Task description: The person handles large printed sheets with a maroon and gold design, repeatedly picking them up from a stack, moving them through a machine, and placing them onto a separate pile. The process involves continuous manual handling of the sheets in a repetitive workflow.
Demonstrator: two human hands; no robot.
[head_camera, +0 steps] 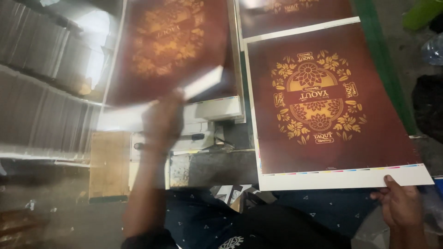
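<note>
We grip a maroon printed sheet point(330, 110) by its white lower edge, right hand point(400, 205) pinching the corner; to the left of that sheet, our blurred left hand point(162, 121) lifts a second sheet point(168, 48) (grasp unclear) above a pale stack point(217, 110).

Our left hand point(161, 121) is raised and blurred, fingers curled in a grip; our right hand point(400, 204) pinches, thumb on top.

Premises: a print shop. Large maroon printed sheets point(323, 101) with colour-bar margins lie right; tall paper stacks point(41, 83) stand far left. Floor is bare concrete point(69, 221).
</note>
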